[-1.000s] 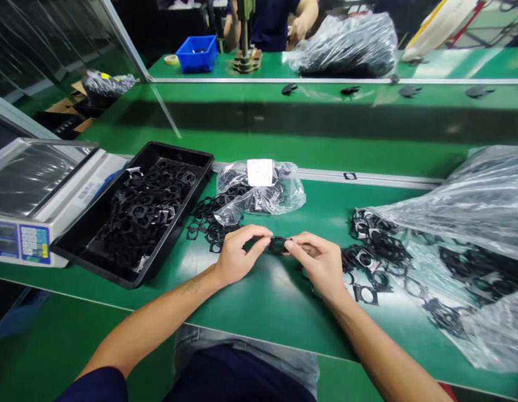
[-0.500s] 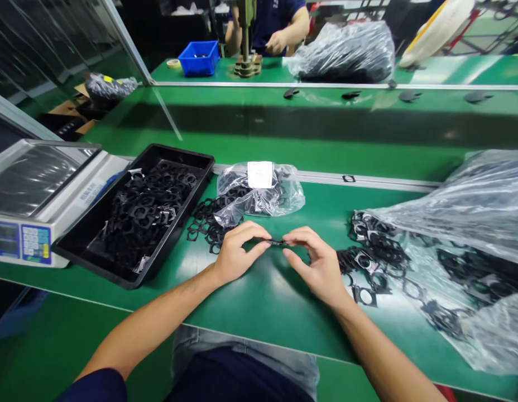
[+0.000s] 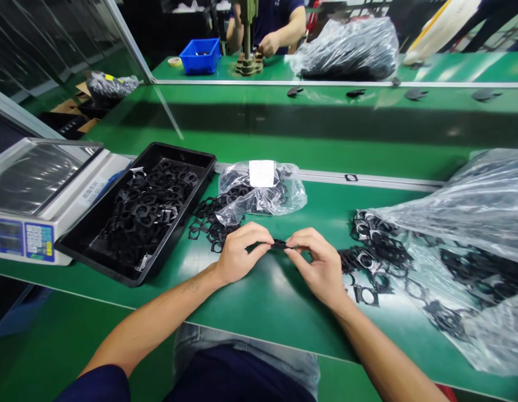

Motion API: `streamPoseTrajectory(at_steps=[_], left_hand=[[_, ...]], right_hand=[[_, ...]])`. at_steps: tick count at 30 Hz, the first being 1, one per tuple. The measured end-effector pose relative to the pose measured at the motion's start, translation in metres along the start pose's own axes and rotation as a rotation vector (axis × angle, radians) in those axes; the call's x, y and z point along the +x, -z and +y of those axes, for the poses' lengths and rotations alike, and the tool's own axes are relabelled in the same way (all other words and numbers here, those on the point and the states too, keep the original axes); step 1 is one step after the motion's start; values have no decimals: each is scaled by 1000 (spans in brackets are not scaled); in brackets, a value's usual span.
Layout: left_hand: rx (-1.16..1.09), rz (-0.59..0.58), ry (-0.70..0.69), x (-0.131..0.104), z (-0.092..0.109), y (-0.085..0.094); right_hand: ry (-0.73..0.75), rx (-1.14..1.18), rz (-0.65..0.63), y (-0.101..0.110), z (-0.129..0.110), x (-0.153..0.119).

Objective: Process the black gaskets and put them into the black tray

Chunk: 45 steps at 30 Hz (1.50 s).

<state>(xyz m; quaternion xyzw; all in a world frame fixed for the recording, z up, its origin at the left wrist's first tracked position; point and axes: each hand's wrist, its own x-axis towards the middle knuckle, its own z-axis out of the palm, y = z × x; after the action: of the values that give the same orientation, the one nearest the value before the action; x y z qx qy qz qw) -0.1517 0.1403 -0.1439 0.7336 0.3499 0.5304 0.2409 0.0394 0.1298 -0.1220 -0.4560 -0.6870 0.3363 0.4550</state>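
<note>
Black ends of the thin frame, nearly edge-on, hide where your left hand and right hand pinch it thumb-to-finger.

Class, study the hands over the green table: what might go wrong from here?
1. The small black part is held at its ends by the fingertips of the left hand and right hand, so it might slip.
2. Loose pieces lie between the black tray and the labelled clear bag; they could get mixed up.
3. The right forearm is near another loose pile and might brush it.
</note>
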Motion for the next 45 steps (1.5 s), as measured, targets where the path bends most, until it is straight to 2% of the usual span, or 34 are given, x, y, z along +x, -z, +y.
streamPoseTrajectory(at_steps=[3,9,15,19,23,26,32,35,38,42,45], left_hand=[[-41,-7,85,-1,0,-2],[-269,-7,404,-4,-9,-9],[-599,-53,776,1,-11,-6],[-750,-90,898,4,-8,-5],[-793,-95,936,2,-8,-7],[-788,-105,905,2,-7,-6],[-740,-264,839,7,-9,4],[-768,-320,852,7,-11,7],[-731,-237,842,6,-12,4],[-573,-93,729,2,-7,-4],[-454,-72,662,0,-3,-6]], right_hand=[[-71,35,6,-2,2,0],[-165,89,-22,-5,5,1],[-197,150,-7,-8,8,0],[-256,235,-26,-6,7,2],[-272,233,-20,-5,6,2],[-279,236,12,-6,8,2],[-438,440,-76,-5,8,5],[-454,462,-78,-6,8,5],[-402,391,-8,-9,8,3],[-331,301,35,-13,10,0],[-272,235,60,-11,11,0]])
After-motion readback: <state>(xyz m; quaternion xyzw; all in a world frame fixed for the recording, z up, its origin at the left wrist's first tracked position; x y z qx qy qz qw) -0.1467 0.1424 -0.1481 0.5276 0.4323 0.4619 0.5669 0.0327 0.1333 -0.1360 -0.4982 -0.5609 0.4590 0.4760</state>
